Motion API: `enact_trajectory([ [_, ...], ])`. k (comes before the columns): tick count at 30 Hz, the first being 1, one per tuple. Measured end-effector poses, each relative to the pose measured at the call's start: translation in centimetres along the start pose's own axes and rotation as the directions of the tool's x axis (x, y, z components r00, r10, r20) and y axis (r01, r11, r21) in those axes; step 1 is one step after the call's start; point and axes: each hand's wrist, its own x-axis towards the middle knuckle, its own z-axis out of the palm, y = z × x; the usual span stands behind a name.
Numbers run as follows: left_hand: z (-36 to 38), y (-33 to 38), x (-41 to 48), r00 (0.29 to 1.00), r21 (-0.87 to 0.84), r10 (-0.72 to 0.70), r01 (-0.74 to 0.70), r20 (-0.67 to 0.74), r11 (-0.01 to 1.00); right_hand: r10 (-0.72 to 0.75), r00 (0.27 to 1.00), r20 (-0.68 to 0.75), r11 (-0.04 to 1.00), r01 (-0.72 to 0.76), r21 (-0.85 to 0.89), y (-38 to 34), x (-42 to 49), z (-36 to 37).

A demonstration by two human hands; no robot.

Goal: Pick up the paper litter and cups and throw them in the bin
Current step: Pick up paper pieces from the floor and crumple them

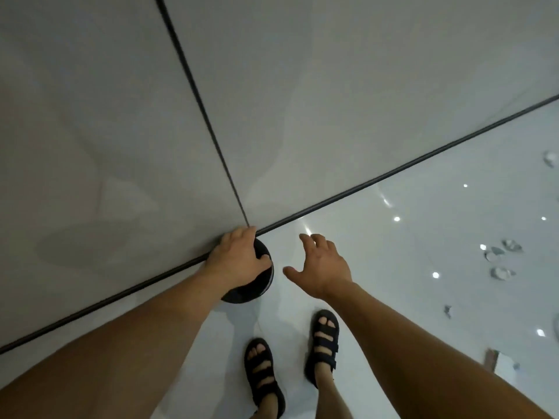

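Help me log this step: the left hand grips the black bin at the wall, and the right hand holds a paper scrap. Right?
Not quite. In the head view the right hand is open and empty; the left hand does grip the black bin.

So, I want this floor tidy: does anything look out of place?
Yes. Crumpled litter lies scattered on the glossy floor at the right, well apart from the bin that the left hand grips. The right hand is open and holds nothing.
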Motion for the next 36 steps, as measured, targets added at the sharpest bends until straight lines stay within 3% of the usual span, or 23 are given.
enact_trajectory([
  [7,-2.6,16.0,-4.4,0.951,0.195,0.288,-0.305,0.113,0.932,0.249,0.956,-0.158,0.962,-0.224,0.157,7.4,-10.9,-9.2],
  [15,2.9,35.7,-14.8,0.783,0.291,0.553,-0.621,0.287,0.728,0.563,0.802,-0.2,0.807,-0.48,0.344,21.7,-28.3,-12.0],
  [26,19.5,53.4,-28.1,0.621,0.297,0.617,-0.779,0.483,0.552,0.787,0.607,-0.11,0.571,-0.649,0.503,39.9,-49.5,-7.0],
  [36,29.6,62.5,-25.2,0.601,0.273,0.549,-0.779,0.58,0.565,0.805,0.594,0.002,0.532,-0.723,0.441,52.9,-51.3,-4.6],
])
